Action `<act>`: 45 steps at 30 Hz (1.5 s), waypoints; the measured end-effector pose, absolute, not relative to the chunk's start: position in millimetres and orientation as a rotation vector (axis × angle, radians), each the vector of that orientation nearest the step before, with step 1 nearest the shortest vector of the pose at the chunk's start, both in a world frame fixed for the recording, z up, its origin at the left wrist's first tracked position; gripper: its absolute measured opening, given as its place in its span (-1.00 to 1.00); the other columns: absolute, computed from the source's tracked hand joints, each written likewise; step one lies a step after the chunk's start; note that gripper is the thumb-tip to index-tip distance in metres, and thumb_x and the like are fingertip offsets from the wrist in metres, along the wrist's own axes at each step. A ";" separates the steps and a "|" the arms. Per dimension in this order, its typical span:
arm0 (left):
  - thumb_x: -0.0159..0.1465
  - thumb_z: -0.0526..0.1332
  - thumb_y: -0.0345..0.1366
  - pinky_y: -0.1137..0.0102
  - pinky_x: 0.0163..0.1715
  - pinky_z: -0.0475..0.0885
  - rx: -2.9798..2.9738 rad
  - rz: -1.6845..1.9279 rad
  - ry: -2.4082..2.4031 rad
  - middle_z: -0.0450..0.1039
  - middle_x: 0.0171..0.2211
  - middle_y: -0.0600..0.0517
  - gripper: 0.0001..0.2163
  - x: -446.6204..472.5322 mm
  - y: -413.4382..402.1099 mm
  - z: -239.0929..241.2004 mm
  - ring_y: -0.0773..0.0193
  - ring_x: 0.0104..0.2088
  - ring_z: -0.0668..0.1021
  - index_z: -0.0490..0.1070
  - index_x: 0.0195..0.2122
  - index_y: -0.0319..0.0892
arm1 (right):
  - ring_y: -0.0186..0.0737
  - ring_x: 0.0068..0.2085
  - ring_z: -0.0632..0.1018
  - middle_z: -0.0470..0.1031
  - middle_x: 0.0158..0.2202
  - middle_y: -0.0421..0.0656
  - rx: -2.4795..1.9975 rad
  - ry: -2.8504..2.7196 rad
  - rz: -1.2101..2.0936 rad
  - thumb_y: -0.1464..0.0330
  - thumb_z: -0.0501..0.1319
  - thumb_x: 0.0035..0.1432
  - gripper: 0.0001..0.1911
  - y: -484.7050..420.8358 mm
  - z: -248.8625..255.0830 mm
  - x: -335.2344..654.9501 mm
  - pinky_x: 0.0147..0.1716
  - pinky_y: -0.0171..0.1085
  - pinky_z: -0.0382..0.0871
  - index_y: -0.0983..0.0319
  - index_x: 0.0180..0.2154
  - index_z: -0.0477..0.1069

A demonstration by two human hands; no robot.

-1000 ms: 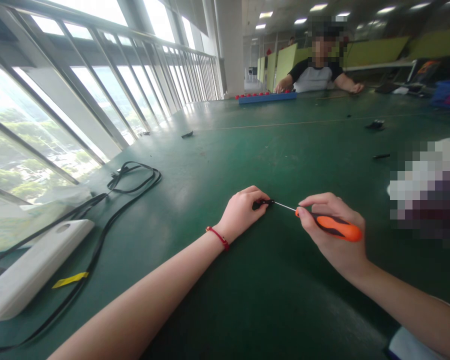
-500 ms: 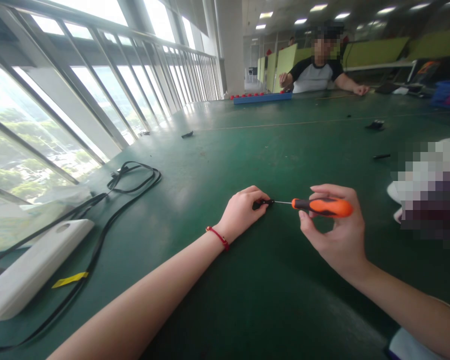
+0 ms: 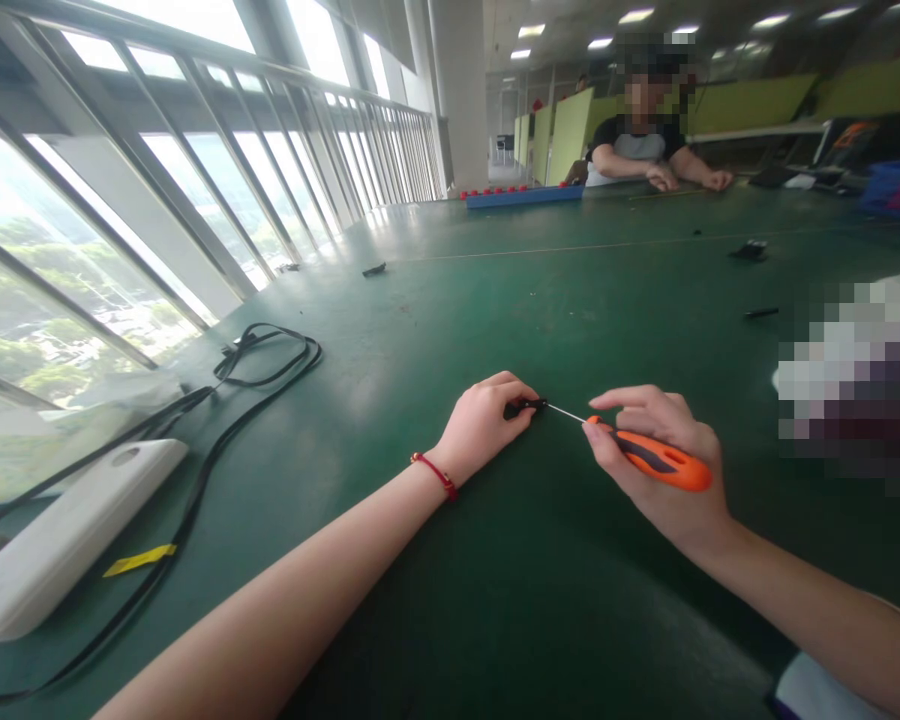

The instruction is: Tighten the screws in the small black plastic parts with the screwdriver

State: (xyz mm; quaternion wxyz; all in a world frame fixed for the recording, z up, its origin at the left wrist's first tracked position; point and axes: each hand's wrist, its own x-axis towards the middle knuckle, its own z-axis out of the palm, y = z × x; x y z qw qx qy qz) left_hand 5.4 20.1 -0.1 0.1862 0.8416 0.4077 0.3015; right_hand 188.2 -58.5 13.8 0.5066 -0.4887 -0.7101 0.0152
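Your left hand (image 3: 487,415) pinched the black part (image 3: 523,408) over the desk (image 3: 420,330); your right hand (image 3: 679,520) loosely gripped the screwdriver (image 3: 664,463), set against the part. Across the desk, red pieces (image 3: 500,190) lined a blue tray (image 3: 525,199); far right, a blue basket (image 3: 881,180) held something pinkish, too blurred to name.

The left hand (image 3: 491,420) partly hides the black piece (image 3: 532,404), too small to make out.

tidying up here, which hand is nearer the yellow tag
Left. The left hand, pinching a small black part, is right of and beyond the yellow tag; the right hand, holding the orange screwdriver, is farther right.
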 end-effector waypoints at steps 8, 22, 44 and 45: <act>0.19 0.19 -0.41 0.42 -0.23 0.46 2.376 0.848 1.153 0.52 -0.23 0.03 -0.85 5.3 20.0 0.7 0.31 -0.29 0.55 0.53 -0.25 -0.16 | -0.24 -0.47 0.44 0.35 -0.53 -0.29 -1.157 -1.646 0.039 0.35 0.30 0.02 -0.68 -57.6 12.0 189.8 -0.32 -0.16 0.37 0.17 -0.14 0.33; 0.20 0.18 -0.41 0.42 -0.22 0.47 2.383 0.852 1.142 0.52 -0.23 0.02 -0.84 5.1 20.0 0.7 0.31 -0.29 0.56 0.54 -0.26 -0.17 | -0.27 -0.52 0.42 0.30 -0.66 -0.35 -1.171 -1.684 0.064 0.37 0.25 0.11 -0.87 -59.1 14.0 187.8 -0.34 -0.20 0.36 0.13 -0.25 0.37; 0.20 0.18 -0.40 0.42 -0.24 0.47 2.385 0.849 1.161 0.53 -0.23 0.03 -0.84 5.0 20.1 1.1 0.31 -0.30 0.56 0.54 -0.26 -0.15 | -0.22 -0.44 0.46 0.40 -0.50 -0.26 -1.129 -1.632 0.025 0.38 0.27 0.07 -0.76 -57.7 12.3 188.8 -0.31 -0.15 0.38 0.12 -0.17 0.34; 0.20 0.19 -0.40 0.42 -0.24 0.47 2.386 0.851 1.163 0.53 -0.23 0.03 -0.84 5.1 20.1 1.0 0.31 -0.30 0.56 0.54 -0.25 -0.15 | -0.21 -0.41 0.48 0.41 -0.45 -0.25 -1.110 -1.601 0.043 0.39 0.28 0.04 -0.66 -57.4 12.3 188.8 -0.31 -0.15 0.39 0.13 -0.11 0.31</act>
